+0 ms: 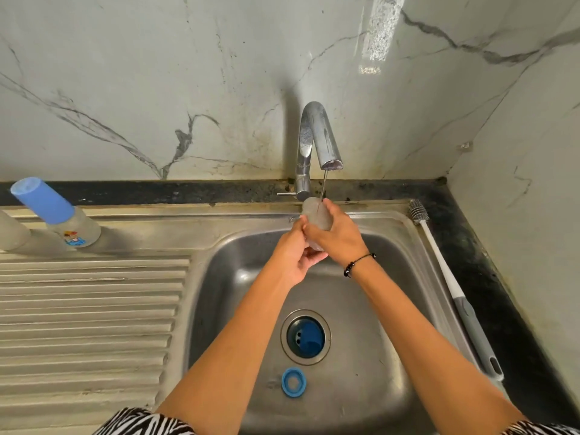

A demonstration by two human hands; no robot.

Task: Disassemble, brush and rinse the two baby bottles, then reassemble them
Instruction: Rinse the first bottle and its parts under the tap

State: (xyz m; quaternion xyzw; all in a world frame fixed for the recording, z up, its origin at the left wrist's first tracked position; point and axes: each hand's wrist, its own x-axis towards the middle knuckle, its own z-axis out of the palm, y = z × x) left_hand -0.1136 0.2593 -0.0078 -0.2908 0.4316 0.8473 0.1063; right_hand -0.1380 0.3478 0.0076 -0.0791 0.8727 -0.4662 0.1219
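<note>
Under the faucet (317,142) a thin stream of water runs onto a cloudy clear bottle body (315,211). My right hand (337,237) grips this bottle from the right. My left hand (293,252) holds its lower end from the left. A second baby bottle (59,211) with a blue cap stands assembled on the drainboard at the far left. A blue screw ring (294,382) lies on the sink floor near the front. Something blue (309,337) sits in the drain opening.
A long white-and-grey bottle brush (455,287) lies along the sink's right rim. The steel sink basin (376,309) is wet. A ribbed drainboard (88,309) spreads to the left, with part of a clear object (11,230) at its far-left edge.
</note>
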